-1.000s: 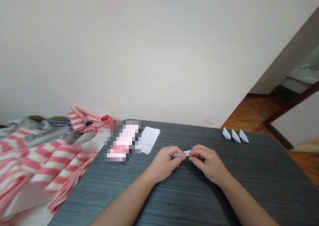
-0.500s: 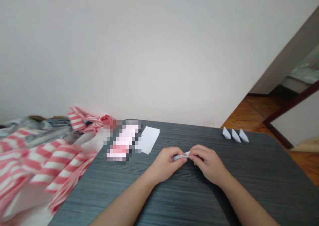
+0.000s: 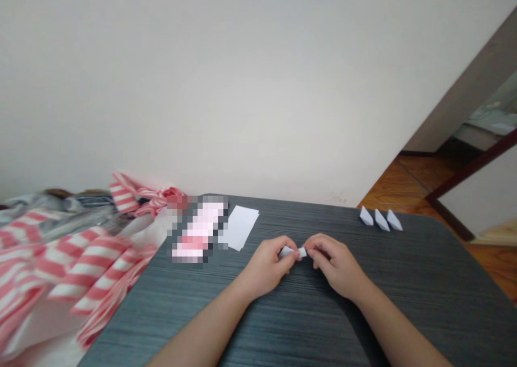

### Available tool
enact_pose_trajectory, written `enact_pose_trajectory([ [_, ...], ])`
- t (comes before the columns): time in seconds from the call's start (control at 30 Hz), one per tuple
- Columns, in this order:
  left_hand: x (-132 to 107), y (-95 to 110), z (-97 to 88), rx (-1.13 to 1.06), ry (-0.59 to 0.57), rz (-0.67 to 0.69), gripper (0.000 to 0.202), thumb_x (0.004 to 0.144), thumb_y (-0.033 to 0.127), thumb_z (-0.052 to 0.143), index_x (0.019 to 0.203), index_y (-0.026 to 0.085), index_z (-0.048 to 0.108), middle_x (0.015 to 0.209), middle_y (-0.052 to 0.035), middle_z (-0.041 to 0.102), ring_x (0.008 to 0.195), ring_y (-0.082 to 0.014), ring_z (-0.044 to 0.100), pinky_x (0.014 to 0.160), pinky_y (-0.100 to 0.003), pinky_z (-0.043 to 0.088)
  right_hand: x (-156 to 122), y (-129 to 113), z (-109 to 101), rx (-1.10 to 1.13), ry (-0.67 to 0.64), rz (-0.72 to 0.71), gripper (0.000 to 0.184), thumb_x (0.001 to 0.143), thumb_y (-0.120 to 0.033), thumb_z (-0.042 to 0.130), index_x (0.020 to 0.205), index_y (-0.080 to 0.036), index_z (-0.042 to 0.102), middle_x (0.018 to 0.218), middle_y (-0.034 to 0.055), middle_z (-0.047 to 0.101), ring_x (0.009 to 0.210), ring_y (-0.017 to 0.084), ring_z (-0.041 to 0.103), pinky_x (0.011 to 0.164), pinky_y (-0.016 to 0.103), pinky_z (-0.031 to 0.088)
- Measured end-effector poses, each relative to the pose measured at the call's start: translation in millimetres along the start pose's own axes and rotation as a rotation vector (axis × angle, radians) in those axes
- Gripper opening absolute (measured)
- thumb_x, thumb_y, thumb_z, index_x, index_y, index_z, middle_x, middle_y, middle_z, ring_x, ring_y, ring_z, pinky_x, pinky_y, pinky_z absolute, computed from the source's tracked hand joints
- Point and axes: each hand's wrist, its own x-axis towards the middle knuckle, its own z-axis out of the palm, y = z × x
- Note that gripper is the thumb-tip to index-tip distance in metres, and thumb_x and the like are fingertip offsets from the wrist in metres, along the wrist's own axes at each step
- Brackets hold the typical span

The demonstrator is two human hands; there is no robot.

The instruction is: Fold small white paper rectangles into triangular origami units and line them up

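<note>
My left hand and my right hand meet over the middle of the dark grey table. Both pinch a small folded piece of white paper between thumb and fingertips, the left hand on its left end, the right hand on its right end. Most of the paper is hidden by the fingers. Both wrists rest low on the tabletop.
A small stack of white paper sheets lies beyond my left hand, beside a blurred pink patch. Three folded paper pieces stand in a row at the far right. Red-and-white striped cloth is heaped on the left. The wooden floor lies right.
The fingers of both hands have closed in on the paper, which now looks shorter and more folded. The hands stay in the same spot.
</note>
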Motion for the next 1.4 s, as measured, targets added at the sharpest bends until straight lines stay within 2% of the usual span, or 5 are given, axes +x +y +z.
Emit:
enact_pose_trajectory([
  [0.5,0.3,-2.7,-0.2,0.026,-0.024,0.04,0.022,0.089,0.035,0.055,0.085,0.016,0.065,0.061,0.0021,0.059,0.055,-0.0112,0.053,0.052,-0.02,0.036,1.8,1.0,0.3,0.016,-0.038,-0.073,0.015,0.094,-0.016,0.054,0.083,-0.02,0.064,0.089,0.0054,0.066,0.083,0.017,0.062,0.076,0.029,0.049],
  [0.73,1.6,-3.0,1.6,-0.017,0.0,0.045,0.029,0.087,0.033,0.059,0.111,0.016,0.061,0.079,-0.0007,0.068,0.058,-0.0109,0.054,0.054,-0.021,0.038,0.9,1.1,-0.6,-0.016,-0.006,-0.052,0.017,0.094,-0.015,0.053,0.08,-0.019,0.062,0.089,0.0052,0.065,0.084,0.017,0.062,0.077,0.029,0.047],
  [0.93,-0.2,1.4,-2.5,0.018,-0.068,0.041,0.026,0.092,0.033,0.05,0.088,0.016,0.07,0.064,0.0006,0.062,0.055,-0.0108,0.054,0.053,-0.02,0.037,1.8,0.3,-0.4,-0.008,-0.026,-0.067,0.018,0.094,-0.017,0.053,0.079,-0.019,0.063,0.088,0.0055,0.066,0.082,0.017,0.062,0.075,0.028,0.048],
  [1.13,-1.0,3.7,-3.6,0.012,-0.045,0.036,0.025,0.091,0.032,0.051,0.087,0.015,0.069,0.06,0.0018,0.059,0.053,-0.0105,0.053,0.052,-0.019,0.037,-2.0,9.1,5.3,0.005,0.013,0.126,0.006,0.088,-0.021,0.06,0.093,-0.018,0.063,0.065,-0.0022,0.059,0.054,0.012,0.052,0.052,0.021,0.04],
  [1.4,-0.4,-0.9,-1.1,-0.016,-0.046,0.039,0.022,0.09,0.031,0.052,0.087,0.015,0.068,0.067,-0.0006,0.065,0.055,-0.0108,0.055,0.052,-0.019,0.037,0.2,1.6,4.0,0.036,-0.088,0.157,0.017,0.089,-0.02,0.055,0.078,-0.017,0.067,0.063,-0.0023,0.061,0.051,0.01,0.05,0.05,0.02,0.038],
])
